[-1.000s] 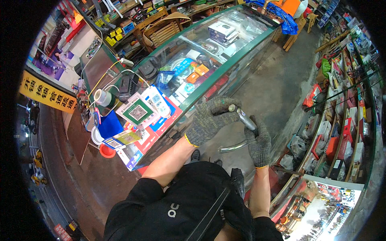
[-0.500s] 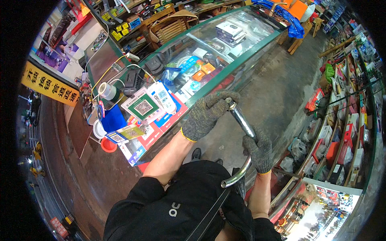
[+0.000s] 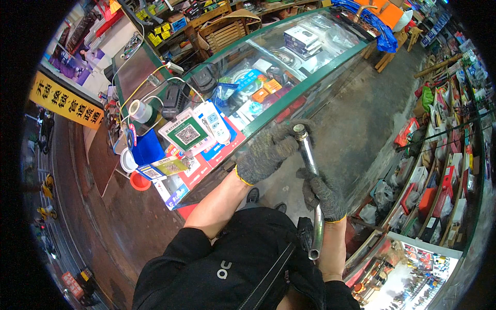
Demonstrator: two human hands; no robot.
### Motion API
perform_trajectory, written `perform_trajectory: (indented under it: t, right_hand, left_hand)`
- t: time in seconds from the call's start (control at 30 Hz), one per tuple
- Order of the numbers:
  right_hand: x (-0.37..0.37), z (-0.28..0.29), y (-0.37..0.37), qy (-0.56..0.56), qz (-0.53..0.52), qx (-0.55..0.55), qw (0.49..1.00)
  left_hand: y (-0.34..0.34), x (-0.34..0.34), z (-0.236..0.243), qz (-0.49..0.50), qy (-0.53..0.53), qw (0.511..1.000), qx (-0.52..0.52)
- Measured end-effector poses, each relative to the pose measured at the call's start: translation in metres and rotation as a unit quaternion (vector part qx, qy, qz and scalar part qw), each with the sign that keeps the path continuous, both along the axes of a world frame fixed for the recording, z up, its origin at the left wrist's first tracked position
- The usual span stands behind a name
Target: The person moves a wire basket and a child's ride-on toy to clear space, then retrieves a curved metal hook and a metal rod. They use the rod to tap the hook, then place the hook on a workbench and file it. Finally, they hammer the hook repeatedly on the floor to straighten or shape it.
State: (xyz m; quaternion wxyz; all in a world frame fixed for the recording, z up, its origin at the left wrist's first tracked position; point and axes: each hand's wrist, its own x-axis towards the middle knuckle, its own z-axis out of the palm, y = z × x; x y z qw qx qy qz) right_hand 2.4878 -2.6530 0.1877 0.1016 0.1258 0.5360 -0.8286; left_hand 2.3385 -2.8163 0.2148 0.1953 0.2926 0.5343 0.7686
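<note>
I hold a chrome metal pipe (image 3: 310,160) over the floor beside a glass counter. It has a threaded top end and a curved lower section with an open end toward my body. My left hand (image 3: 271,152), in a grey knit glove with a yellow cuff, has its fingers bent round the top end, just behind the threads. My right hand (image 3: 325,196), gloved the same way, is closed round the pipe lower down, above the curve. Below the pipe are my shoes and the front of my dark jacket.
The green-edged glass counter (image 3: 279,106) holds boxed goods and carries chargers (image 3: 175,101), cables, payment code boards (image 3: 186,134) and a power strip. Stocked shelves (image 3: 429,191) line the right side. A wooden stool (image 3: 387,57) stands at the back; a yellow sign (image 3: 62,98) is at left.
The pipe has turned more upright, its curved end swinging right and down toward my body. My right hand has moved slightly down and now grips it from the side.
</note>
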Motion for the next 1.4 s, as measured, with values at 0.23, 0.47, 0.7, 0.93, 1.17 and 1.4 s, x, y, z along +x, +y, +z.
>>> perform_trajectory:
  t: [0.23, 0.47, 0.7, 0.93, 1.17, 1.4]
  right_hand:
    - [-0.013, -0.02, -0.023, -0.032, 0.002, -0.083, 0.996]
    - [-0.01, -0.026, -0.025, -0.031, 0.04, -0.124, 0.991]
    - [-0.004, -0.075, -0.026, -0.017, 0.023, -0.03, 0.999]
    - [0.025, -0.096, -0.001, 0.045, -0.075, -0.417, 0.905]
    - [0.04, -0.081, -0.005, 0.054, -0.109, -0.271, 0.955]
    - [0.049, -0.088, -0.043, -0.053, -0.063, -0.381, 0.921]
  left_hand:
    - [-0.004, 0.017, -0.001, -0.08, -0.079, 0.987, -0.111]
    - [-0.009, 0.016, 0.0, -0.004, -0.078, 0.974, -0.215]
    - [-0.027, 0.022, -0.002, 0.087, -0.089, 0.976, -0.18]
    - [-0.048, 0.042, -0.026, 0.247, 0.037, 0.932, -0.265]
    - [-0.048, 0.094, -0.032, 0.406, 0.032, 0.852, -0.328]
    - [-0.06, 0.148, -0.015, 0.504, 0.057, 0.774, -0.378]
